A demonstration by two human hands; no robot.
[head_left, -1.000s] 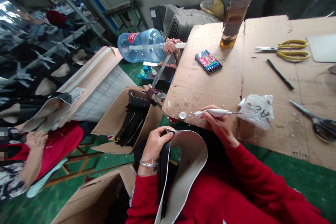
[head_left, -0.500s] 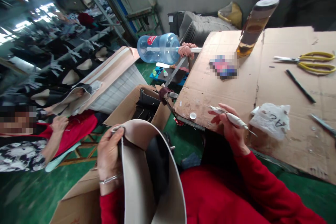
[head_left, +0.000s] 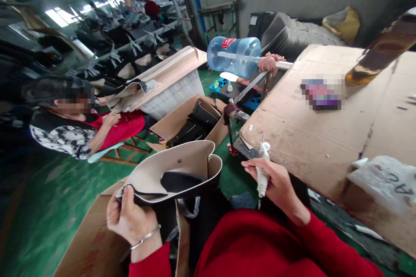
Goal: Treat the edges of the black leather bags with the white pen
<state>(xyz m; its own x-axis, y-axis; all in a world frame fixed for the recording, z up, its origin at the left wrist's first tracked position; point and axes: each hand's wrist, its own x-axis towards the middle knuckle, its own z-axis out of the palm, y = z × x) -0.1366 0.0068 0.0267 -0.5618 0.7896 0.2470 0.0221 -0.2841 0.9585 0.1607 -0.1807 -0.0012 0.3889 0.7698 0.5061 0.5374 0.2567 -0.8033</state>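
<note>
What looks like a boot upper (head_left: 191, 160), black outside with beige lining, stands open-mouthed in front of me. My left hand (head_left: 133, 216) pinches its near left edge between thumb and fingers; a bracelet circles that wrist. A white-handled awl (head_left: 262, 177), thin metal points at both ends, sits in my right hand (head_left: 279, 186), whose fingers close around the handle. That hand is beside the table's near edge, to the right of the boot upper and apart from it. Behind the awl's upper end lies a small white cap (head_left: 265, 144).
The cardboard-covered table (head_left: 292, 138) bears a phone (head_left: 320, 95), a bottle of amber liquid (head_left: 373, 56) and a plastic bag (head_left: 386, 179). Open cartons stand below left (head_left: 97, 233) and ahead (head_left: 165, 127), the latter holding black pieces. A seated person (head_left: 74, 125) works at left.
My left hand has turned the boot upper from upright to lying more sideways. My right hand has come left and down off the tabletop with the awl. The view has swung left.
</note>
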